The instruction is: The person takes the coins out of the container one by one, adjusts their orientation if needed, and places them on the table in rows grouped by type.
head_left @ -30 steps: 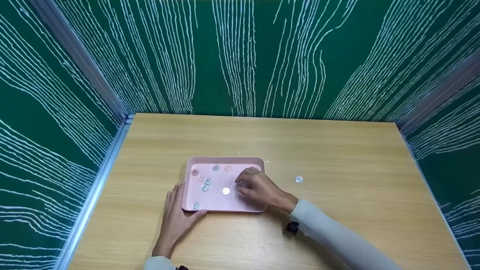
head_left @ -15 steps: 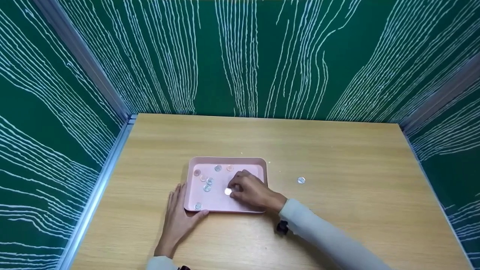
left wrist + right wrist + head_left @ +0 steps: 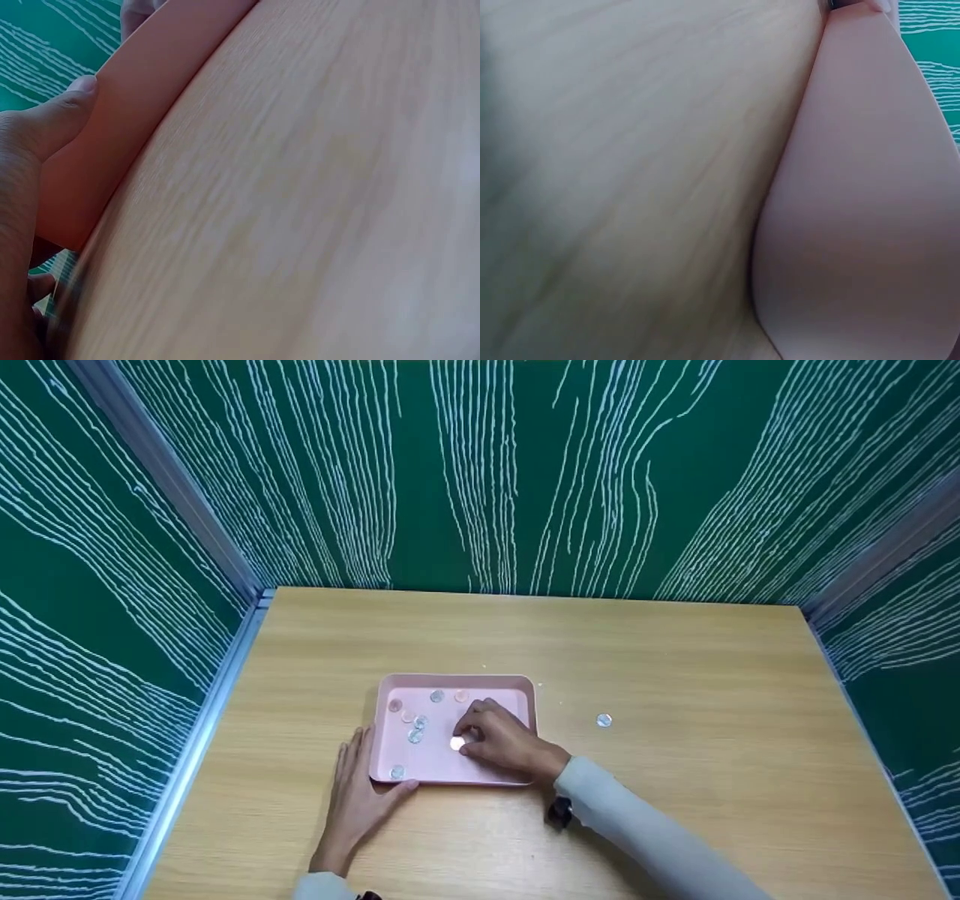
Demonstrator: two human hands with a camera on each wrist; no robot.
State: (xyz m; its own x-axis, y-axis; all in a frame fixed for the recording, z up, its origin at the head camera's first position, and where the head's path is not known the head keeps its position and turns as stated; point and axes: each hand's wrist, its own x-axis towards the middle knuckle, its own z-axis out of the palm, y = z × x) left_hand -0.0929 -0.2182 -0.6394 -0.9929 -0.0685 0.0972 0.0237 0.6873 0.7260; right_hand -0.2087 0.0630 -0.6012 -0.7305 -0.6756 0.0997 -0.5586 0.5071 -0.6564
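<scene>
Several coins lie in a shallow pink tray point(image 3: 472, 774) in the head view. My right hand point(image 3: 502, 741) reaches in over its right side, with thumb and curled fingers at the edges of a bright, shiny coin point(image 3: 457, 743) near the middle. My left hand point(image 3: 360, 802) rests at the tray's front left corner, its fingers straight along the left side and its thumb on the front wall. That thumb shows against the tray wall point(image 3: 142, 97) in the left wrist view. Only the tray's outer wall point(image 3: 855, 180) and some table fill most of the right wrist view.
A silvery coin point(image 3: 604, 721) lies on the wooden table point(image 3: 675, 660), right of the tray. Inside the tray, two silvery coins point(image 3: 415, 736) touch or overlap, and another coin point(image 3: 397, 772) lies near the front left corner. Green walls point(image 3: 450, 472) with white lines surround the table.
My right hand has moved left and its fingers have closed in on the bright coin. The left hand has stayed at the tray corner. The view has shifted slightly.
</scene>
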